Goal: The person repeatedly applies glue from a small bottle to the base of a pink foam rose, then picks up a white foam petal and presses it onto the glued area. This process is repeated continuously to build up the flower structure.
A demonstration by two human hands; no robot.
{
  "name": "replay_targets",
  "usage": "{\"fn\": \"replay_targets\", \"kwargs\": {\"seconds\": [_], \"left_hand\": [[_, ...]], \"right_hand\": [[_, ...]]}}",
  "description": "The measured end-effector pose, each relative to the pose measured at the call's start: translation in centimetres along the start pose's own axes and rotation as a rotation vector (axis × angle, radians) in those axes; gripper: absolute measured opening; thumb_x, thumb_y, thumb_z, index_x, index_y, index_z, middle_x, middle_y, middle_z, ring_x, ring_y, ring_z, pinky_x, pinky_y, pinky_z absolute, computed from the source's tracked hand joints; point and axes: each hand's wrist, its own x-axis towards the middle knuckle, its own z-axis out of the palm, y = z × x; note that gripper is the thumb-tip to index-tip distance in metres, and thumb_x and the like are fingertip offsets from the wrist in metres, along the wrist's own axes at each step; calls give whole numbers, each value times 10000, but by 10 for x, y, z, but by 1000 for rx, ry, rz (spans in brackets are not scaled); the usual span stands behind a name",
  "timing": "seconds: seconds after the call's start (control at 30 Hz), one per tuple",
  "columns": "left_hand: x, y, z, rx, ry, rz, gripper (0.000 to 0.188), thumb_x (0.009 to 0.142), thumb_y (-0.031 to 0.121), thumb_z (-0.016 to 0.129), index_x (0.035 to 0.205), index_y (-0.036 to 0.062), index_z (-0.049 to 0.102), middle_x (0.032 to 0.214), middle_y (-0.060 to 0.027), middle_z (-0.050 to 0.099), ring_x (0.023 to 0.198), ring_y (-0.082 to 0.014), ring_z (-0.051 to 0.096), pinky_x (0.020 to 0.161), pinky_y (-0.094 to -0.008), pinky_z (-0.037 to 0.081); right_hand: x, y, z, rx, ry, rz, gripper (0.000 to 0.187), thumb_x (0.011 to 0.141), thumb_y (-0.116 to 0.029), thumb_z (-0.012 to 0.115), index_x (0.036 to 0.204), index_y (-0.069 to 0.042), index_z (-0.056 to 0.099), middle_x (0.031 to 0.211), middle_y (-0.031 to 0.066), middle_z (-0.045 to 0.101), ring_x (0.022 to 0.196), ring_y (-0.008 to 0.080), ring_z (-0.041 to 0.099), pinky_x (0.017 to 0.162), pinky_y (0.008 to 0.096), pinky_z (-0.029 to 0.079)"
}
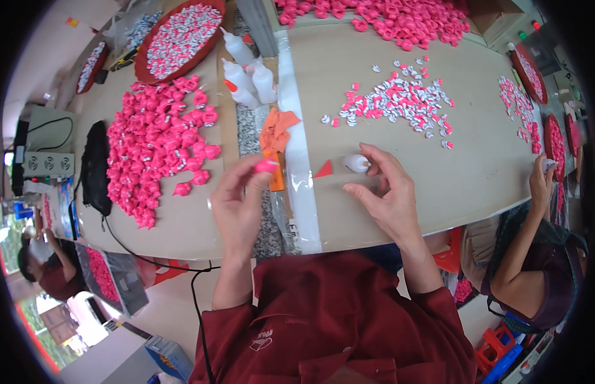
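A small pink plastic piece is pinched between the thumb and fingers of my left hand, above the table's dark speckled strip. To the right, my right hand has its thumb and fingers apart. A white squeeze bottle is beside its fingertips, and the thumb is clear of it. Whether the curled fingers touch the bottle is hard to see. Between my hands, a red triangular scrap lies near the strip of clear tape.
Pink pieces are heaped on the left, below a round tray of small parts. White bottles and orange cloth occupy the middle. Pink-and-white bits lie ahead. A co-worker sits at right; a black cable hangs nearby.
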Motion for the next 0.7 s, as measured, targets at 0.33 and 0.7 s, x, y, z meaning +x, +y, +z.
{"fn": "replay_targets", "kwargs": {"seconds": [0.33, 0.7], "left_hand": [[67, 4, -77, 1023, 508, 532, 221, 764, 46, 642, 983, 17, 637, 1005, -117, 601, 972, -213, 542, 831, -308, 417], [157, 9, 164, 571, -218, 627, 238, 741, 131, 656, 929, -13, 631, 893, -145, 617, 726, -255, 610, 653, -330, 471]], "right_hand": [[0, 16, 2, 15, 77, -153, 282, 691, -34, 687, 961, -6, 613, 913, 110, 613, 804, 236, 570, 647, 317, 476], [-1, 26, -4, 153, 240, -175, 255, 731, -21, 645, 974, 0, 573, 923, 108, 601, 788, 198, 602, 652, 282, 485]]}}
